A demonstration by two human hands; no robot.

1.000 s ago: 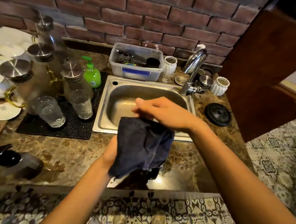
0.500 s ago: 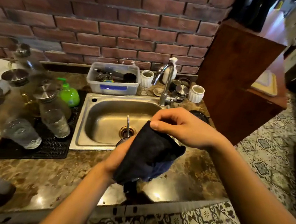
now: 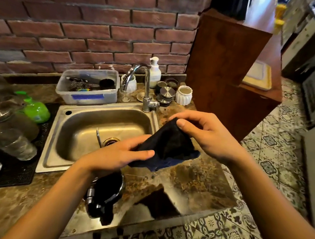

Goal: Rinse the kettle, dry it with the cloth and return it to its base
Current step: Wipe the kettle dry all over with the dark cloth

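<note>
A dark blue cloth (image 3: 169, 149) hangs bunched between my two hands, above the front right corner of the steel sink (image 3: 100, 138). My left hand (image 3: 117, 156) grips its lower edge, thumb on top. My right hand (image 3: 203, 136) pinches its upper corner between thumb and fingers. Below my left wrist a dark kettle (image 3: 106, 193) stands on the marble counter (image 3: 194, 183), its open top and black handle showing, partly hidden by my forearm. The kettle's base is hidden or out of view.
A tap (image 3: 146, 87) rises behind the sink, with a clear plastic tub (image 3: 88, 86), a white soap pump (image 3: 154, 72) and white cups (image 3: 183, 95) around it. Glasses (image 3: 16, 143) and a green bottle (image 3: 37, 110) stand on a black mat at left. A wooden cabinet (image 3: 226, 68) is at right.
The cloth has come off the kettle and risen to the right in both hands. The kettle now shows bare on the counter. The view has swung to the right.
</note>
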